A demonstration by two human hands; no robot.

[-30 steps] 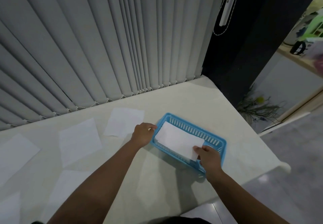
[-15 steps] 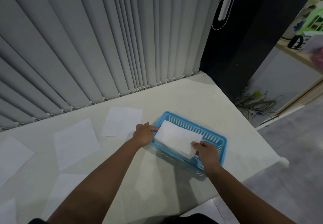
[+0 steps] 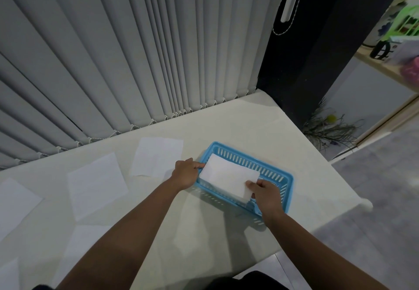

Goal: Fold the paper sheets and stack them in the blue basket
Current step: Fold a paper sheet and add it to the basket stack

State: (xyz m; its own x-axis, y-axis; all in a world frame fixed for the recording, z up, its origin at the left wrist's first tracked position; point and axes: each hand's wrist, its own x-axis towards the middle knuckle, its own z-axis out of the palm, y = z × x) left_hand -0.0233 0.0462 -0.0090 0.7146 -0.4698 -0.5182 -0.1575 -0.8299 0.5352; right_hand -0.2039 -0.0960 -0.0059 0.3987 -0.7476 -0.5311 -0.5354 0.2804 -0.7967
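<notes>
Head view shows my two hands at the blue basket (image 3: pixel 269 167), which sits on the pale worktop (image 3: pixel 238 122) near its right edge. My left hand (image 3: pixel 184 174) pinches the left end of a folded paper (image 3: pixel 227 176), fingers closed on it at the basket's left rim. My right hand (image 3: pixel 267 195) pinches the paper's near right corner between thumb and fingers. That sheet lies over the basket, partly inside. Flat unfolded sheets (image 3: pixel 157 156) lie spread across the worktop to the left, apart from the basket, below the grey blinds (image 3: pixel 136 51).
</notes>
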